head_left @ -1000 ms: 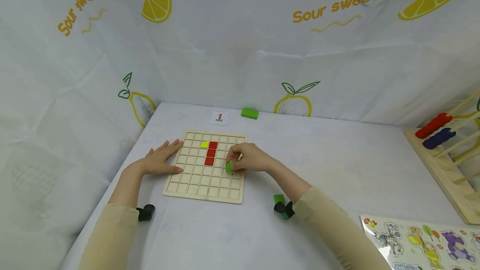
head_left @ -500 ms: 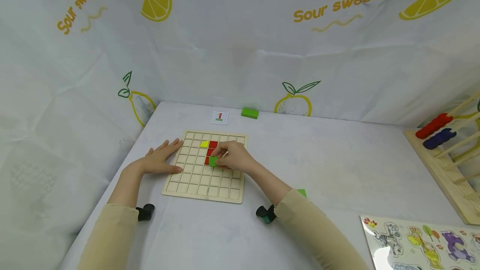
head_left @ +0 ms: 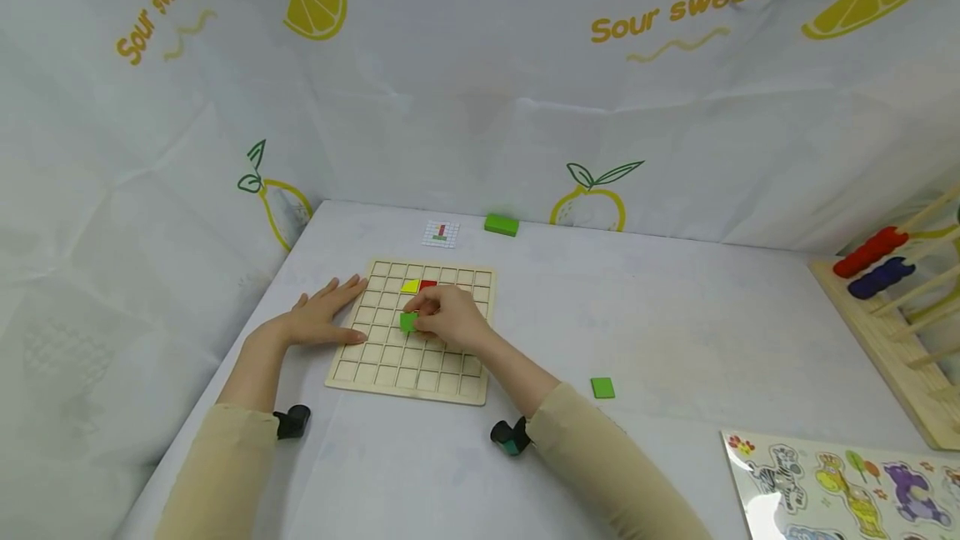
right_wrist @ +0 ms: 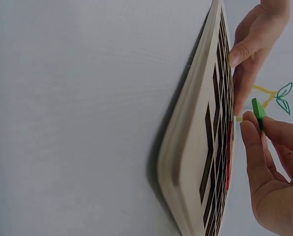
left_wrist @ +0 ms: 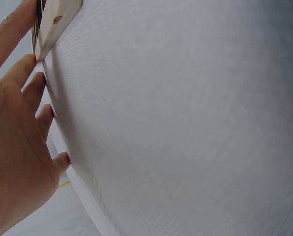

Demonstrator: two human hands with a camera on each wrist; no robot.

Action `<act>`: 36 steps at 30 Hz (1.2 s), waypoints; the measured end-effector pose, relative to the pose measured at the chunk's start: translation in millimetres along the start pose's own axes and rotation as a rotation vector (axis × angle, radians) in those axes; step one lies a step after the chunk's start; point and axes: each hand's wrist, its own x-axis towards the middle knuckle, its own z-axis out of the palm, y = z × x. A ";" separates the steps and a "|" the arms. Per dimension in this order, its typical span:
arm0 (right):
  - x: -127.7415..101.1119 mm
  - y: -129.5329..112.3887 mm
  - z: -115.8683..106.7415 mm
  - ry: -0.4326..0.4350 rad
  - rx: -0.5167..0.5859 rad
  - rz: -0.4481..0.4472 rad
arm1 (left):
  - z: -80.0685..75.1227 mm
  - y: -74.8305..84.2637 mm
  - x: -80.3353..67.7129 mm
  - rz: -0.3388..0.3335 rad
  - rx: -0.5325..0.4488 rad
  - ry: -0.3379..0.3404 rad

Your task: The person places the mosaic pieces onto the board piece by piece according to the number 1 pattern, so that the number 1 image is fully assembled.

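A wooden grid board (head_left: 405, 377) lies on the table. In its upper cells sit a yellow piece (head_left: 410, 286) with a curved edge and a red square tile (head_left: 427, 284); the right hand covers most of the other red tiles. My right hand (head_left: 453, 319) pinches a green square tile (head_left: 408, 322) between thumb and fingers, above the middle of the board. The right wrist view shows this green tile (right_wrist: 258, 112) held tilted, apart from the board. My left hand (head_left: 322, 319) rests with spread, straight fingers at the board's left edge, its thumb on the board.
Behind the board lie a small pattern card (head_left: 440, 233) and a green block (head_left: 501, 225). Another green square tile (head_left: 602, 387) lies to the right. An animal puzzle board (head_left: 847, 482) and a wooden bead frame (head_left: 892, 340) stand at far right.
My right hand has carried the green tile leftward across the board, from its right side to its middle. The left hand has stayed in place. The loose green tile at right has come into full view.
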 end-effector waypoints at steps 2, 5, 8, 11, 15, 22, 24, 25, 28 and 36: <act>0.7 -0.4 1.9 0.001 0.009 0.008 | -0.5 0.6 0.1 0.002 -0.001 -0.001; 2.1 -0.9 4.8 0.003 0.013 0.020 | -0.9 1.3 0.2 -0.002 0.003 -0.002; 3.6 -0.9 7.8 0.006 0.032 0.036 | -0.8 2.0 0.2 -0.005 0.007 -0.004; 4.5 -0.6 10.7 0.008 0.058 0.057 | -1.0 2.7 0.2 -0.007 0.003 -0.005; 4.5 1.0 14.7 0.002 0.082 0.073 | -1.8 3.3 -0.8 -0.002 -0.005 -0.005; 3.0 1.4 18.2 0.001 0.103 0.054 | -2.1 3.7 -1.7 0.000 0.002 -0.006; 2.5 0.6 18.7 0.001 0.082 0.044 | -2.0 3.7 -1.7 -0.001 0.003 -0.008; 2.3 0.3 19.0 0.000 0.071 0.039 | -1.9 3.7 -1.7 -0.001 0.004 -0.008; 1.9 0.4 20.2 0.002 0.042 0.031 | -1.6 3.4 -2.0 0.001 0.006 -0.008; 0.7 -0.1 21.8 0.026 -0.034 0.012 | -1.1 2.6 -1.2 0.005 0.005 -0.007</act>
